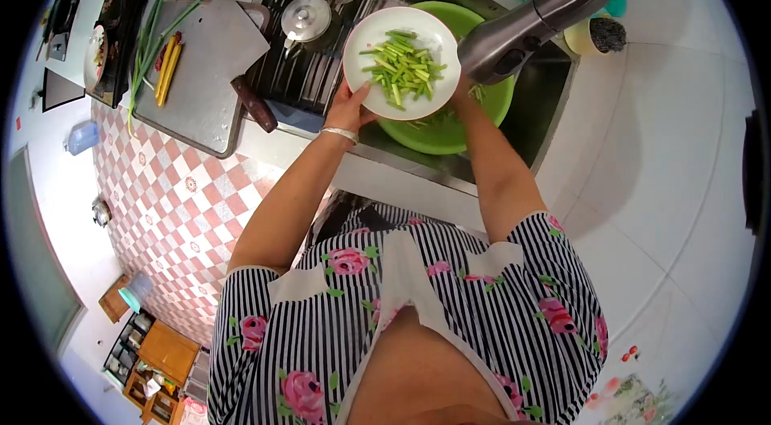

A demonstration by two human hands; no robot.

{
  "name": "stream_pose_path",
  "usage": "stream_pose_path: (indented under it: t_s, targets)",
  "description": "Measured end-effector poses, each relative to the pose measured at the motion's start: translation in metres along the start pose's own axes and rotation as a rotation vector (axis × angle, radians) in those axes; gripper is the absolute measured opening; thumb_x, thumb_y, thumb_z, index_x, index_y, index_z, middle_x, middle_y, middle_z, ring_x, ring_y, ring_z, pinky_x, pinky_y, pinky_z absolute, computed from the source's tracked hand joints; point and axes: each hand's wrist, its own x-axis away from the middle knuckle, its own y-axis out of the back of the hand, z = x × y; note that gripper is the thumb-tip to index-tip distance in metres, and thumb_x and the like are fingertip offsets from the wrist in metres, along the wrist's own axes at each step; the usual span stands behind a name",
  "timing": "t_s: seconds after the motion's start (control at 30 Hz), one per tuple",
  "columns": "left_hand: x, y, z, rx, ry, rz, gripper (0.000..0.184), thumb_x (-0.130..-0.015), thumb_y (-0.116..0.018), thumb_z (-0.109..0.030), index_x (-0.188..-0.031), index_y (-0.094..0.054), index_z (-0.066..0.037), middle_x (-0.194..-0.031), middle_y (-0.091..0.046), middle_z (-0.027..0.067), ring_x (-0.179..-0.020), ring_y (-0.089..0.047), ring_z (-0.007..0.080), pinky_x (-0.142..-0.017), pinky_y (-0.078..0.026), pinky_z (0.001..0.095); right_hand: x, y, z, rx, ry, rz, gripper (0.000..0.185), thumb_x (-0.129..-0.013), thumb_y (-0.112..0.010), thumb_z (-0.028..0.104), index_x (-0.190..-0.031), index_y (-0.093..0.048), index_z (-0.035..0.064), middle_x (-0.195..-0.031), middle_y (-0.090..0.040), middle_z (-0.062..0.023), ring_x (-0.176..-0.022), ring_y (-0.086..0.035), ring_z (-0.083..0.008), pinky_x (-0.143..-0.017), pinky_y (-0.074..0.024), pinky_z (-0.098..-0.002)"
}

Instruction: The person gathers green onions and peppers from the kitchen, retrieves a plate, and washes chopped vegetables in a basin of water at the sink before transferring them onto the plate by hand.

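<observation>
One white plate (376, 29) meets the left grip (349, 109) at its near-left rim.

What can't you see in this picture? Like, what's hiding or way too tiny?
All in the head view:
- Fingers of the right hand: hidden around the faucet and white plate, so its grip can't be told.
- Much of the inside of the green basin: covered by the plate, arm and faucet.
- Inside the metal pot: its lid hides it.
- Food on the far-left dish: too small to name.
</observation>
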Motion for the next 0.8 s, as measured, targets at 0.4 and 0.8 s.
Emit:
stream_pose_path:
  t_s: [0.4, 0.8]
  targets:
    - [-0.008, 0.005, 0.003, -0.016, -0.021, -0.021, 0.041, -0.087, -0.055, -0.022, -0.125, -0.040, -0.021, -0.109, -0.055, 0.0010, -0.094, -0.057, 0.0154, -0.072, -0.051, 0.0337, 0.105, 0.046, 0.077, -0.137, 0.387, -0.061, 0.063, -0.070, -0.064, 0.040, -0.126, -0.044, 0.0165, -0.129, -0.043, -0.0124, -0.121, -0.037, -0.0316, -0.094, -0.0315, -0.0491]
    - [0.001, 0.003, 0.000, 0.056, -0.045, -0.049, 0.039, -0.086, -0.055, -0.019, -0.122, -0.042, -0.024, -0.104, -0.056, -0.0017, -0.090, -0.057, 0.0139, -0.069, -0.050, 0.0330, 0.062, 0.105, 0.041, -0.964, -0.237, 0.547, 0.052, -0.061, -0.075, 0.020, -0.107, -0.058, 0.0041, -0.093, -0.063, -0.0166, -0.089, -0.061, -0.0275, -0.076, -0.0481, -0.0358]
